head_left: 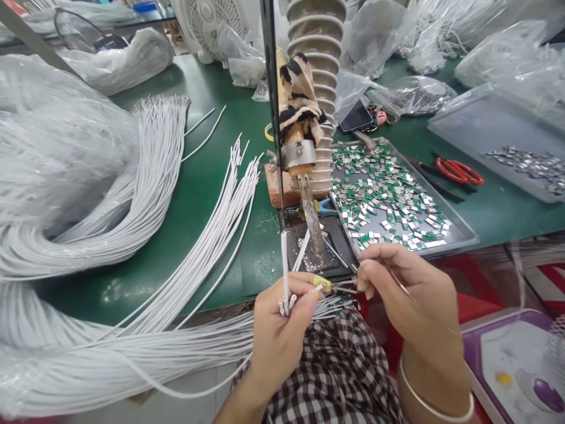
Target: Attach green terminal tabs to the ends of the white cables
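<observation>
My left hand (282,330) is closed round several white cables (285,265), their cut ends poking up between thumb and fingers. Yellow tape wraps one of its fingertips. To its right, my right hand (406,294) is pinched on what look like thin metal tweezers (345,287), whose prongs point towards the left fingertips. The fingers partly hide this tool. Just beyond both hands, a clamped soldering iron (312,227) points down at a dark tray (344,247) scattered with solder bits. A plastic tray (463,238) of small green circuit boards (388,194) lies beyond my right hand.
Bundles of white cable (163,159) cover the left side. A ribbed hose (315,53) rises behind the iron, beside a brick (276,185). Red-handled pliers (459,171) lie right of the tray, near a bin (498,135) of metal parts. A fan (212,23) stands behind.
</observation>
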The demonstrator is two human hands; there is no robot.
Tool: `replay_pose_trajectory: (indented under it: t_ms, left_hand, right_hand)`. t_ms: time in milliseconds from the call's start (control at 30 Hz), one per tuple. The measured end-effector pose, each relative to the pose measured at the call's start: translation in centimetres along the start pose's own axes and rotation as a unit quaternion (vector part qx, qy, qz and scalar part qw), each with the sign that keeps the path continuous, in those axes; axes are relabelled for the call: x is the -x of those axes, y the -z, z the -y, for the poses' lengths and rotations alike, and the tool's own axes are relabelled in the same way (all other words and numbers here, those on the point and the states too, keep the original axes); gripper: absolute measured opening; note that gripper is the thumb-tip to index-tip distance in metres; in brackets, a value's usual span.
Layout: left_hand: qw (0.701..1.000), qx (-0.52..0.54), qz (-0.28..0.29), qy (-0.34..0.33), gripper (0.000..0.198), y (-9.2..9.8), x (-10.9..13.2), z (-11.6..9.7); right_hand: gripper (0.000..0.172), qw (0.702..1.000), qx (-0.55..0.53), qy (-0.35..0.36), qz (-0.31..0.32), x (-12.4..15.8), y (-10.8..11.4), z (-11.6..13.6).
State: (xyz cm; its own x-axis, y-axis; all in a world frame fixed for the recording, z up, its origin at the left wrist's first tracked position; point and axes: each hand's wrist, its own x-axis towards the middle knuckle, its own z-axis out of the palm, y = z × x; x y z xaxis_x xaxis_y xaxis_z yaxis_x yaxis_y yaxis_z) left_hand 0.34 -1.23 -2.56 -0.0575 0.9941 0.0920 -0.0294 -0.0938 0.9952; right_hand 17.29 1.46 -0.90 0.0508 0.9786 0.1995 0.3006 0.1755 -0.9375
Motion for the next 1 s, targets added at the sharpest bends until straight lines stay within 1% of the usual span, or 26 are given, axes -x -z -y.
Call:
replay_pose_trajectory:
  t_ms: [67,133,267,400,533,667,800,1000]
  left_hand:
    - [1.0,-0.006,0.008,0.008,0.021,-0.1,-0.1,-0.2]
    - [1.0,-0.012,0.008,0.023,0.021,-0.1,-0.2,-0.2]
    - [0.998,-0.022,-0.001,0.053,0.021,-0.3,-0.4,-0.1]
    - [0.999,-0.019,-0.008,0.047,0.021,-0.5,-0.4,-0.2]
    - [1.0,-0.014,-0.015,0.016,0.021,-0.6,-0.6,-0.3]
    - [1.0,-0.014,-0.019,-0.011,0.021,-0.6,-0.7,-0.3]
    - [1.0,0.001,-0.024,-0.009,0.021,-0.8,-0.7,-0.4]
    - [1.0,-0.011,-0.025,-0.004,0.021,-0.8,-0.5,-0.6]
  right_hand:
    - [0.009,0.999,-0.018,-0.006,-0.028,0.9,-0.9,0.4]
    - [0.011,0.999,-0.017,0.001,-0.043,1.4,-1.6,0.6]
    - [0.013,0.996,-0.032,0.011,-0.078,1.9,-2.1,0.6]
    - [0.015,0.995,-0.058,0.008,-0.077,2.0,-2.5,0.5]
    - [0.017,0.995,-0.073,0.018,-0.058,2.1,-2.9,0.6]
    - [0.023,0.993,-0.094,0.003,-0.066,2.1,-3.3,0.5]
    - [0.016,0.994,-0.085,0.003,-0.066,2.3,-3.5,0.5]
    - [0.012,0.994,-0.043,0.011,-0.099,2.7,-3.7,0.8]
